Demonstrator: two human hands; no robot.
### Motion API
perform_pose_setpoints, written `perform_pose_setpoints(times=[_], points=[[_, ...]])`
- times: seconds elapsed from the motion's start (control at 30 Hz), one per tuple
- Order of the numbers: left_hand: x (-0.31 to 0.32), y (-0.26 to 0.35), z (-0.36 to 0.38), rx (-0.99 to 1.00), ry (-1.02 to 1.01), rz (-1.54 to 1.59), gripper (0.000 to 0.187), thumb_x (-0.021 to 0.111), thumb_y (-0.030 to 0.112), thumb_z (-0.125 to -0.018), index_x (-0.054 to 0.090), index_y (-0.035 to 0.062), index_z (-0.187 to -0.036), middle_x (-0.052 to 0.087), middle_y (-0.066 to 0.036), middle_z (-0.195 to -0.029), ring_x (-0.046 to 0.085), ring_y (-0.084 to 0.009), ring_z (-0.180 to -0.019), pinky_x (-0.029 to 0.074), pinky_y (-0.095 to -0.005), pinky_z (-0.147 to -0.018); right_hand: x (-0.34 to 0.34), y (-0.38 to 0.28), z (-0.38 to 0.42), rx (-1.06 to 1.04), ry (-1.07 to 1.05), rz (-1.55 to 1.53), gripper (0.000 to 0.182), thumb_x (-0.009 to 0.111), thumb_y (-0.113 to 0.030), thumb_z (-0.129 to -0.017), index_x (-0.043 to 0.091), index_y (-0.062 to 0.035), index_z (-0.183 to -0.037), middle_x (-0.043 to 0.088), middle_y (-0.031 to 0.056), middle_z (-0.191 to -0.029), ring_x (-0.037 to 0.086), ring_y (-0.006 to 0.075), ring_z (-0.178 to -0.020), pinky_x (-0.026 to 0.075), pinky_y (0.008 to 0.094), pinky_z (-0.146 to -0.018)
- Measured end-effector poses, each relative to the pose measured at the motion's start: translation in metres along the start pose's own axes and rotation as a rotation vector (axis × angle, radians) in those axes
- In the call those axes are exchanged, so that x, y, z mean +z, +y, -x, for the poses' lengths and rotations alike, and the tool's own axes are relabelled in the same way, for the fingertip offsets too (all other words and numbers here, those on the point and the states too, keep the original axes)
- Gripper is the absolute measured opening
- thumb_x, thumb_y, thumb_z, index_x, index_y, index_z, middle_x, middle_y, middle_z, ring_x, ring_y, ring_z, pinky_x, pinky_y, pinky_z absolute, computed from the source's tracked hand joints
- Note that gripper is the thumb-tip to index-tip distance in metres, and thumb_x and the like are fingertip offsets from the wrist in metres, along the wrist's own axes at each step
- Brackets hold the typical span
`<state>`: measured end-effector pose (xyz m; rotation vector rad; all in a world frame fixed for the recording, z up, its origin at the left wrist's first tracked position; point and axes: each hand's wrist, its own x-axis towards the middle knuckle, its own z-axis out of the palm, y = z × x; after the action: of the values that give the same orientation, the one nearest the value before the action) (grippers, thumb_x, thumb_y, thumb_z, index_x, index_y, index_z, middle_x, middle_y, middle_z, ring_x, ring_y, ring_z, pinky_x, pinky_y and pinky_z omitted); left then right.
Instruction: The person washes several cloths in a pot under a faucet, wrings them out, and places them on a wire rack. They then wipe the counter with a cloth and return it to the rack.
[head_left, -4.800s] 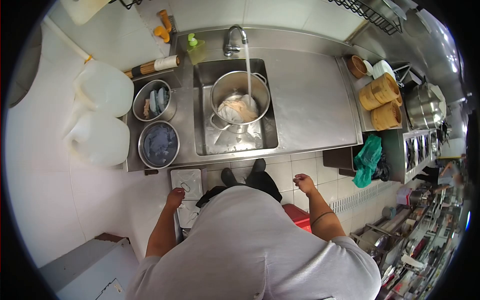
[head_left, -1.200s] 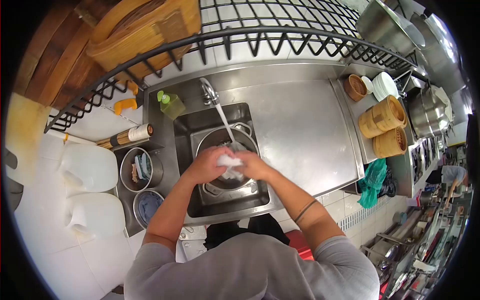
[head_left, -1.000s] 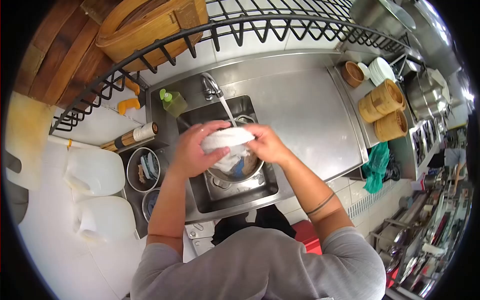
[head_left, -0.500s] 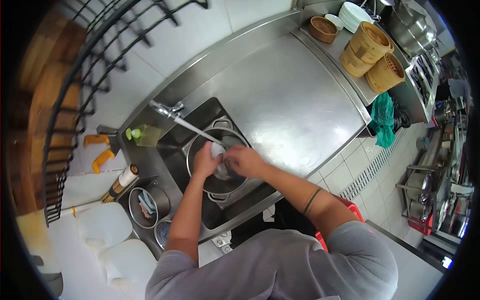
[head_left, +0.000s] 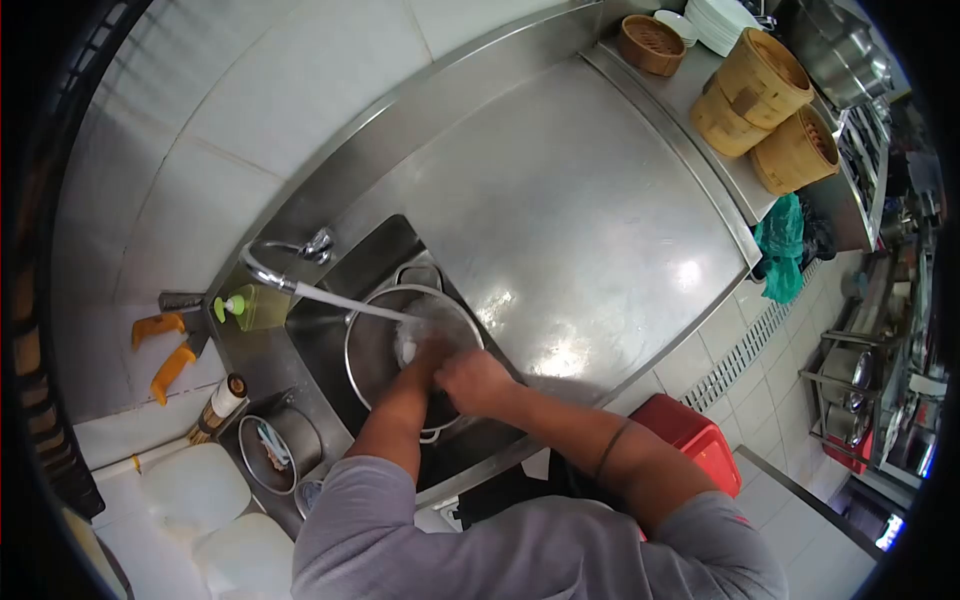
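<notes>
Both hands lowered into pot in sink since cloth was lifted; left hand and right hand together under tap stream; grip cannot be told; cloth hidden

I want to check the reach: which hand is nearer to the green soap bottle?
Left. The left hand is in the pot, closer to the soap bottle; the right hand is farther away.
</notes>
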<state>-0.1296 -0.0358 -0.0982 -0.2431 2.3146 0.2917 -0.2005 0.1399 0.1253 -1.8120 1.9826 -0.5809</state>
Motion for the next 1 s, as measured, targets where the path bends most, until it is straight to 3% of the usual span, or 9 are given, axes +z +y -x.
perform_pose_setpoints(times=[0.1,0.23,0.27,0.37,0.53,0.7,0.77,0.97,1.0], points=[[-0.019,-0.017,0.015,0.008,-0.067,0.130,0.038,0.051,0.034,-0.095,0.065,0.0073,-0.118,0.064,-0.025,-0.124,0.061,-0.0397,-0.118,0.046,-0.0514,-0.101,-0.012,-0.012,-0.012,0.126,-0.195,0.035,0.024,0.065,-0.021,-0.081,0.065,-0.0090,-0.101,0.067,0.0116,-0.100,0.066,0.0285,-0.095,0.052,0.0404,-0.084],[-0.060,-0.026,0.097,0.214,0.380,0.428,0.036,0.063,0.025,-0.083,0.067,0.0084,-0.114,0.068,-0.018,-0.119,0.065,-0.0385,-0.108,0.053,-0.0476,-0.090,0.006,-0.008,-0.041,0.354,0.287,-0.196,0.039,0.059,-0.026,-0.089,0.060,-0.0071,-0.123,0.065,0.0191,-0.113,0.063,0.0369,-0.107,0.051,0.0441,-0.094],[-0.091,-0.006,0.129,-0.089,0.485,0.708,0.041,0.071,0.020,-0.075,0.065,0.0095,-0.115,0.070,-0.017,-0.110,0.068,-0.0330,-0.100,0.054,-0.0416,-0.087,0.006,-0.001,-0.053,0.514,0.230,-0.411,0.045,0.057,-0.034,-0.092,0.058,-0.0064,-0.127,0.063,0.0205,-0.119,0.061,0.0389,-0.112,0.051,0.0441,-0.095],[-0.151,0.006,0.224,0.177,0.640,1.345,0.040,0.070,0.001,-0.076,0.062,0.0116,-0.114,0.064,-0.001,-0.097,0.064,-0.0176,-0.091,0.051,-0.0291,-0.081,0.047,0.040,-0.085,0.764,0.137,-1.177,0.064,0.048,-0.057,-0.096,0.054,-0.0083,-0.137,0.056,0.0181,-0.136,0.054,0.0392,-0.124,0.048,0.0469,-0.098],[-0.166,0.000,0.281,0.054,0.655,2.126,0.045,0.064,0.033,-0.091,0.057,0.0123,-0.130,0.060,-0.007,-0.129,0.057,-0.0222,-0.119,0.052,-0.0443,-0.090,0.034,-0.010,-0.113,0.965,0.302,-1.889,0.061,0.059,-0.057,-0.091,0.067,-0.0029,-0.120,0.070,0.0163,-0.113,0.066,0.0253,-0.107,0.052,0.0396,-0.086],[-0.098,-0.032,0.210,-0.082,0.190,2.498,0.058,0.059,0.053,-0.092,0.054,0.0130,-0.134,0.058,-0.006,-0.131,0.056,-0.0248,-0.118,0.047,-0.0587,-0.097,0.038,-0.056,-0.118,0.491,0.559,-1.100,0.031,0.069,-0.032,-0.078,0.072,-0.0032,-0.089,0.069,0.0149,-0.083,0.069,0.0322,-0.086,0.053,0.0400,-0.079],[-0.010,-0.090,0.142,0.559,0.452,1.969,0.055,0.060,0.052,-0.093,0.056,0.0106,-0.129,0.062,-0.007,-0.123,0.060,-0.0231,-0.112,0.050,-0.0437,-0.098,0.010,-0.087,-0.112,0.097,0.623,-0.960,0.030,0.072,-0.032,-0.074,0.071,-0.0036,-0.086,0.068,0.0154,-0.079,0.068,0.0372,-0.079,0.053,0.0429,-0.076],[-0.037,-0.052,0.131,0.496,0.249,2.563,0.035,0.062,0.037,-0.096,0.063,0.0083,-0.115,0.066,-0.005,-0.105,0.065,-0.0214,-0.095,0.055,-0.0366,-0.088,0.012,-0.021,-0.111,0.455,0.352,-0.428,0.032,0.066,-0.032,-0.081,0.069,-0.0006,-0.082,0.068,0.0235,-0.084,0.068,0.0407,-0.081,0.054,0.0475,-0.071],[-0.075,-0.026,0.164,0.104,0.337,2.539,0.032,0.064,0.034,-0.096,0.063,0.0078,-0.114,0.066,-0.005,-0.104,0.065,-0.0208,-0.094,0.055,-0.0367,-0.086,0.014,-0.005,-0.108,0.481,0.296,-0.313,0.030,0.065,-0.030,-0.082,0.069,-0.0003,-0.082,0.069,0.0235,-0.085,0.069,0.0392,-0.082,0.055,0.0474,-0.073]])
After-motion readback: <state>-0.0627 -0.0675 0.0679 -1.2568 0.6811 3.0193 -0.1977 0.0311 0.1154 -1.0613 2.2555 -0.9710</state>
